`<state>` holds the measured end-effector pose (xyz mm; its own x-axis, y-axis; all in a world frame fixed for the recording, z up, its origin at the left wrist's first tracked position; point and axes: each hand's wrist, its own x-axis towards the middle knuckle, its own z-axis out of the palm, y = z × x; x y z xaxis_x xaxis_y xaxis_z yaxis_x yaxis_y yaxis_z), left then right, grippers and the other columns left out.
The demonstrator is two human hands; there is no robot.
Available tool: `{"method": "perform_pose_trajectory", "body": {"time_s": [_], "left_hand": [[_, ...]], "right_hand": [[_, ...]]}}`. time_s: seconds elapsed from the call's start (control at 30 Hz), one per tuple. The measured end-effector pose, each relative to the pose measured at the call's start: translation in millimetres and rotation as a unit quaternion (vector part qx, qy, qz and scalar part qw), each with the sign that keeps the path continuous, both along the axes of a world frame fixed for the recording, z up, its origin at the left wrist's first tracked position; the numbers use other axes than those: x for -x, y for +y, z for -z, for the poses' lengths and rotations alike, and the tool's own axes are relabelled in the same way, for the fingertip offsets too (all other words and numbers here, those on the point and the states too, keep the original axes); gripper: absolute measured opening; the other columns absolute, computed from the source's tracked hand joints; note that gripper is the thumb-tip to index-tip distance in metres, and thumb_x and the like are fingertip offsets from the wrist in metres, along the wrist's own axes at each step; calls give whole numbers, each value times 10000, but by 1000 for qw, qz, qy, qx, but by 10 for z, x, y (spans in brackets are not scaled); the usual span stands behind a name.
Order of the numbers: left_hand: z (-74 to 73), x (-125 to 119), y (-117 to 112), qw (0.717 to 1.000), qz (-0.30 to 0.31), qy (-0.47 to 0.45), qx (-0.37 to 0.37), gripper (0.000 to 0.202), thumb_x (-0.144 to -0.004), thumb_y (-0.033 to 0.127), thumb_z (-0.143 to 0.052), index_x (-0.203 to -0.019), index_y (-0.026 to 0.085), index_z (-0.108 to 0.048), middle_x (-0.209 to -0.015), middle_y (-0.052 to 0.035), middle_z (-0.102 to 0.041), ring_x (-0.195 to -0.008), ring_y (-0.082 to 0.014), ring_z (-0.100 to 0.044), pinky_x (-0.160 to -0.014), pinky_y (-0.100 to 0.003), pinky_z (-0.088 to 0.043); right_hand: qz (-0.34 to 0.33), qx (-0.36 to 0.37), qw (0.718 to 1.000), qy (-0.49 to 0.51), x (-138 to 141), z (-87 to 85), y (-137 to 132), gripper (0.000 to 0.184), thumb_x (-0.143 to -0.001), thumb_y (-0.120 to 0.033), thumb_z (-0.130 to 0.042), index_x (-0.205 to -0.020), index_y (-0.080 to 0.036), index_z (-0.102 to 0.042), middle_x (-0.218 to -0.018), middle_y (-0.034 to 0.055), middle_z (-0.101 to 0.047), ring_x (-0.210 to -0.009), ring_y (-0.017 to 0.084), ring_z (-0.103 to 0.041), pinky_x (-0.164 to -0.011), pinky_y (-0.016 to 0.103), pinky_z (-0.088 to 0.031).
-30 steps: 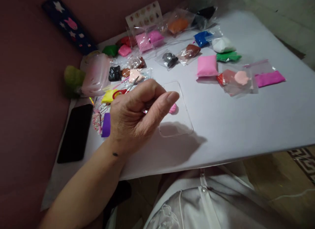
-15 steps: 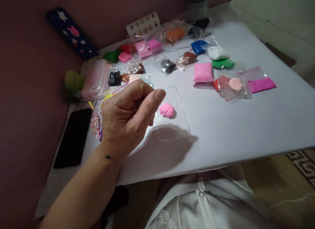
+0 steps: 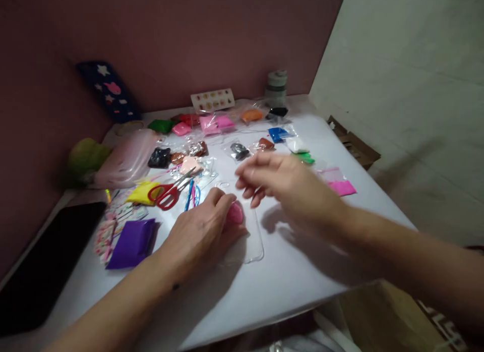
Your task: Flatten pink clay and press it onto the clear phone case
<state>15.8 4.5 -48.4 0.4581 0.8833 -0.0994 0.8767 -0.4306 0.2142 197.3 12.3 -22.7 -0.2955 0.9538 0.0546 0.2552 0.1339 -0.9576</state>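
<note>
My left hand [image 3: 200, 231] rests on a clear plastic phone case [image 3: 251, 246] on the white table, its fingers curled around a lump of pink clay [image 3: 235, 214]. My right hand [image 3: 282, 183] hovers just above and to the right of it, blurred by motion, fingers loosely bent and apart with nothing seen in them. Red-handled scissors [image 3: 168, 193] lie to the left of the case.
Several small bags of coloured clay [image 3: 217, 124] are spread across the table's far half; a magenta bag [image 3: 342, 186] lies at the right. A purple pack [image 3: 130, 243], a yellow pack [image 3: 141, 193] and a black phone [image 3: 41, 266] sit left. A cardboard box [image 3: 355, 145] stands beyond the right edge.
My left hand has dropped from a raised fist onto the pink clay on the case. My right hand has come into view above the table. The camera has tilted up.
</note>
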Motion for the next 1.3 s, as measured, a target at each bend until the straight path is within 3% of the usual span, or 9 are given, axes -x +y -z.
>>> {"method": "perform_pose_trajectory", "body": {"time_s": [0.23,0.43,0.57,0.73,0.97,1.07,1.17,1.23,1.3], "left_hand": [[182,80,77,999,25,-45,3,250,-958,333,-395,-1055,190,-576,-1030,-73,-570,-695,-189,-609,-570,-312,-448],[72,151,118,973,-34,-217,71,274,-949,431,-473,-995,209,-627,-850,-38,-603,-680,-170,-585,-586,-280,-472],[-74,194,138,885,-118,-409,189,253,-872,462,-653,-936,217,-656,-705,-7,-633,-608,-137,-573,-513,-200,-477],[-114,82,125,688,-184,-609,350,246,-766,271,-805,-973,210,-687,-726,-11,-686,-587,-140,-636,-483,-198,-530],[-16,79,53,617,-151,-614,469,148,-893,276,-665,-833,141,-682,-593,-32,-683,-381,-108,-586,-340,-154,-474],[-19,66,21,617,-137,-627,455,96,-885,241,-677,-854,151,-684,-617,-22,-691,-423,-107,-608,-383,-157,-499],[-59,48,9,643,-123,-640,403,223,-811,175,-756,-1022,210,-692,-793,16,-703,-582,-88,-645,-530,-161,-543],[-89,44,-2,690,-104,-619,359,285,-843,209,-731,-1120,250,-680,-891,15,-711,-722,-101,-669,-635,-169,-554],[-92,44,-25,778,-82,-563,267,261,-912,266,-647,-1171,257,-672,-1028,-12,-731,-894,-127,-688,-762,-184,-551]], "right_hand": [[-50,-224,951,-205,-14,428,-296,423,-848,-135,-496,-1257,-25,-491,-1243,211,-525,-1140,296,-466,-1017,510,-439],[-78,-222,936,-262,-125,517,-245,610,-837,-204,-616,-1381,-1,-430,-1319,207,-507,-1161,324,-446,-1022,526,-421],[-90,-213,936,-265,-149,512,-197,610,-828,-212,-627,-1374,-7,-447,-1278,195,-534,-1111,317,-472,-983,517,-436],[-87,-207,942,-250,-160,507,-217,619,-816,-199,-626,-1378,-12,-446,-1273,191,-540,-1111,320,-473,-980,528,-430],[-39,-251,961,-108,-157,502,-244,473,-826,-122,-561,-1286,-29,-503,-1231,185,-564,-1145,277,-496,-996,459,-448],[-13,-199,980,-17,-167,415,-228,382,-845,-108,-562,-1226,-93,-543,-1126,132,-598,-1025,216,-565,-865,367,-502],[-10,28,996,84,-177,272,-181,288,-902,-255,-606,-1172,-162,-571,-974,63,-622,-826,158,-601,-709,293,-507],[-35,159,977,135,-172,167,-148,276,-927,-373,-609,-1118,-174,-590,-915,45,-634,-742,135,-602,-677,273,-498],[-60,231,952,192,-149,76,-132,274,-935,-414,-602,-1032,-158,-610,-908,51,-639,-730,132,-610,-692,273,-505]]}}
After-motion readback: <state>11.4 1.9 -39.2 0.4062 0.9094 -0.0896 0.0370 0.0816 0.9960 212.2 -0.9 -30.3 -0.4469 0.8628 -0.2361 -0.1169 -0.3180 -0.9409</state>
